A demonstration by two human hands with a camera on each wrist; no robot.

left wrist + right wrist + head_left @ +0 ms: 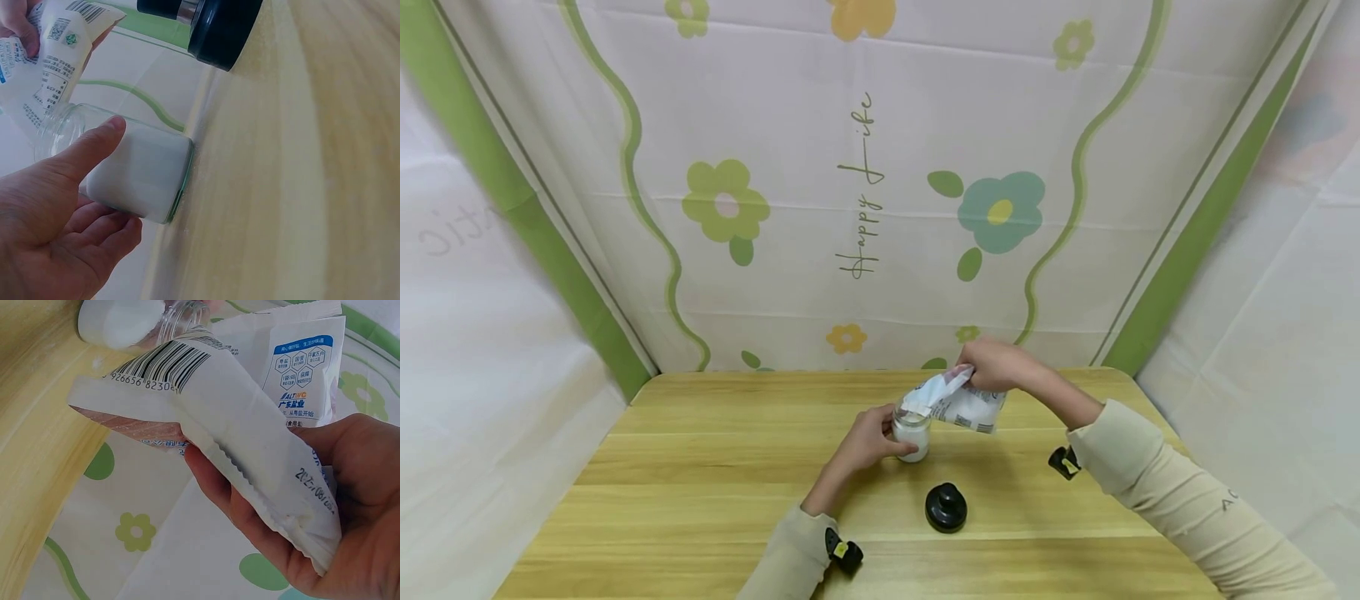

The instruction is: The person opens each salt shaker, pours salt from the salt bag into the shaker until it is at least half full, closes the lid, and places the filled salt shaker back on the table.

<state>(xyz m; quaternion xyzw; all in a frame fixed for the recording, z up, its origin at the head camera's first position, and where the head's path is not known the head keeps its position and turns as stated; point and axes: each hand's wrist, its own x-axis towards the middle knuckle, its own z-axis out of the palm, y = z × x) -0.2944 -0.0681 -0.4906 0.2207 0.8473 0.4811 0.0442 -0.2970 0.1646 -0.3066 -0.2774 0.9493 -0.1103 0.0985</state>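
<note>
A glass jar (912, 440) stands on the wooden table, filled with white grains to near its neck. My left hand (867, 438) holds it from the left side, thumb across the near face and fingers behind; the left wrist view shows the jar (140, 169) and the hand (69, 225) closely. With my right hand (996, 364) I grip a crumpled white salt bag (966, 408), its end tilted down over the jar's mouth. In the right wrist view the printed bag (250, 444) lies between thumb and fingers. Its opening is hidden there.
A black knobbed lid (946, 507) lies on the table (715, 483), nearer to me than the jar. A few white grains (97, 362) speckle the wood near the jar. Flowered fabric (805, 250) hangs behind the table and on both sides.
</note>
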